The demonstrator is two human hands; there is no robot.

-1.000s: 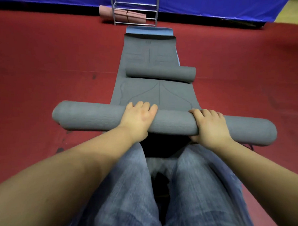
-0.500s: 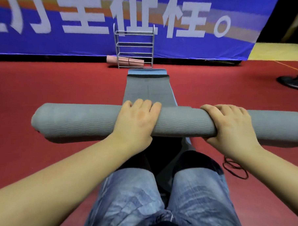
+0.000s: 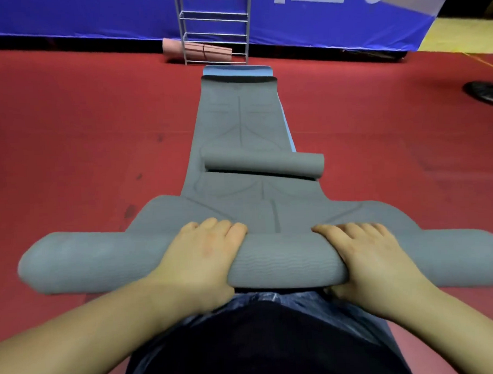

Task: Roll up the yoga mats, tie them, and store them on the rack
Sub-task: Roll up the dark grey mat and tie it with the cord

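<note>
Status: rolling stage, first grey mat in progress.

The rack (image 3: 214, 24) serves as the reference landmark; it stands at the far edge of the red floor (image 3: 68, 138), against the blue banner (image 3: 91, 12).

Completed, as far as visible:
- One pink rolled mat (image 3: 197, 51) lies on the lowest level of the rack. A dark band appears to cross its middle, so it is judged tied and stored.

In progress:
- The grey roll (image 3: 285, 267) lies crosswise at the end of the mat line farthest from the rack, directly in front of the person's knees. Its flat grey mat (image 3: 239, 113) extends from the roll toward the rack.
- The left hand (image 3: 199, 259) and the right hand (image 3: 367, 260) both lie over the top of the roll, fingers curved over its far side, gripping it. Neither hand is free.

Outstanding:
- Most of the flat mat's length is not yet rolled.
- A second small grey roll (image 3: 264, 163) rests on the flat mat, roughly midway between the hands and the rack; whether it is tied cannot be determined.
- A blue mat (image 3: 236, 70) lies beneath the grey one; its edge shows at the end nearest the rack. It is unrolled.
- No tie is visible near the hands. Tying and storing the grey and blue mats remain.
</note>
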